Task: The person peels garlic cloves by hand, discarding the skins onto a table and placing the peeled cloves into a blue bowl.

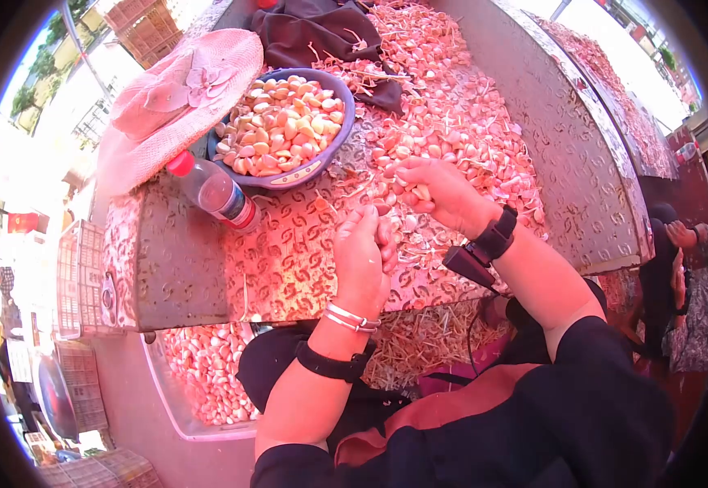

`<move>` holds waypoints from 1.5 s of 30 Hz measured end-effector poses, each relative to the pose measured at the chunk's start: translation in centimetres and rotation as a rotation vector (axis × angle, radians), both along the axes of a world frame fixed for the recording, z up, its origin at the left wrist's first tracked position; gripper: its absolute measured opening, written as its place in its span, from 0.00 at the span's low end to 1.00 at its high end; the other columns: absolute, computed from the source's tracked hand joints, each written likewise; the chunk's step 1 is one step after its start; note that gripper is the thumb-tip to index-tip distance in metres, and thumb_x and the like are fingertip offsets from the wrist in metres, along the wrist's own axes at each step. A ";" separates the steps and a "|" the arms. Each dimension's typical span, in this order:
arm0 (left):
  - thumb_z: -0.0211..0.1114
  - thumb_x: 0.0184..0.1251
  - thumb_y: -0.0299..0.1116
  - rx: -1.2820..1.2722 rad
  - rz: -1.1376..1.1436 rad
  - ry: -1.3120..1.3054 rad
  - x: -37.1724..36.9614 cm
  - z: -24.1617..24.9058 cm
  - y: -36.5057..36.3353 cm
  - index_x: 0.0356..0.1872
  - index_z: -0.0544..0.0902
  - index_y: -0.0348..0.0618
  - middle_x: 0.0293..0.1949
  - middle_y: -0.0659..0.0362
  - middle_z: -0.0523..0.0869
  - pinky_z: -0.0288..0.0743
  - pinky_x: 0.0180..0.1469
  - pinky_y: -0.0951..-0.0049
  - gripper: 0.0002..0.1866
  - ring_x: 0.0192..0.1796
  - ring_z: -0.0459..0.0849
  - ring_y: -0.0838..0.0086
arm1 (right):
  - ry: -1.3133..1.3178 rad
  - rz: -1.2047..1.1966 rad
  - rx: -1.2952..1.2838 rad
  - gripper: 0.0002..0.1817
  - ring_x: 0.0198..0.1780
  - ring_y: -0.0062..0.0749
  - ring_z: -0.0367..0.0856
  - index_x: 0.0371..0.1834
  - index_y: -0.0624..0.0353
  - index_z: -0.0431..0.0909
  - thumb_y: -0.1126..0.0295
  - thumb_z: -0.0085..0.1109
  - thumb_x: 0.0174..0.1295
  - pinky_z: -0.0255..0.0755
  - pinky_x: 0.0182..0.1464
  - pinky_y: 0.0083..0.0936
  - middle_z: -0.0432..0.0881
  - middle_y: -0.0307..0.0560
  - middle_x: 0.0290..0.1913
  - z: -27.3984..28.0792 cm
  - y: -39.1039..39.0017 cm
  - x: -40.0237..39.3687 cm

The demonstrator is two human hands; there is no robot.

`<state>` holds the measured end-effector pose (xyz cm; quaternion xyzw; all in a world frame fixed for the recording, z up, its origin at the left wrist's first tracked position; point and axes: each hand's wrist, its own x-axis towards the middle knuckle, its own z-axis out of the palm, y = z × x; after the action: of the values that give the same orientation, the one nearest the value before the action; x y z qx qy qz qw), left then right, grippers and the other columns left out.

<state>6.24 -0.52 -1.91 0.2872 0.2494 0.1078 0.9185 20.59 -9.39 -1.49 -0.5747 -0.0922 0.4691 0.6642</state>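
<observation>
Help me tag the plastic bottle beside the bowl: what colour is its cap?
The cap is red, as the head view shows best.

One purple bowl (pixel 349 104), one pink hat (pixel 176 93)

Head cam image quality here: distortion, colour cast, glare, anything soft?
Head view: fisheye bending, black corners; head view: heavy pink cast over the loose cloves, metal worktop, left hand and right hand; head view: background washed out to white at upper left and upper right, detail lost; head view: hand outlines readable, but whatever the left fingers might hold can't be made out.
</observation>
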 end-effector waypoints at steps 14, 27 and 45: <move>0.46 0.71 0.48 -0.103 0.190 0.031 -0.8 1.2 4.0 0.47 0.75 0.37 0.35 0.58 0.79 0.66 0.30 0.77 0.22 0.36 0.78 0.72 | -0.068 0.249 0.234 0.12 0.32 0.18 0.80 0.46 0.67 0.75 0.71 0.51 0.64 0.74 0.27 0.09 0.82 0.45 0.36 1.6 7.1 0.2; 0.50 0.71 0.40 -0.185 0.212 0.004 -1.0 1.3 3.4 0.29 0.73 0.42 0.20 0.64 0.68 0.55 0.16 0.83 0.14 0.21 0.65 0.78 | -0.339 0.060 -0.022 0.11 0.26 0.15 0.75 0.42 0.60 0.78 0.65 0.56 0.62 0.66 0.25 0.10 0.78 0.37 0.29 2.2 9.1 1.9; 0.52 0.66 0.23 -0.050 0.097 -0.066 0.1 0.0 1.8 0.48 0.73 0.33 0.35 0.56 0.75 0.63 0.22 0.86 0.11 0.35 0.74 0.74 | -1.283 0.049 -0.804 0.21 0.42 0.45 0.82 0.50 0.57 0.78 0.65 0.62 0.50 0.76 0.46 0.31 0.82 0.54 0.44 -3.2 -7.9 12.3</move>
<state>6.39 1.32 -1.92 0.2480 0.2354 0.1552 0.9268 32.89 -17.34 -4.72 -0.9307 -0.2952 0.0548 0.2089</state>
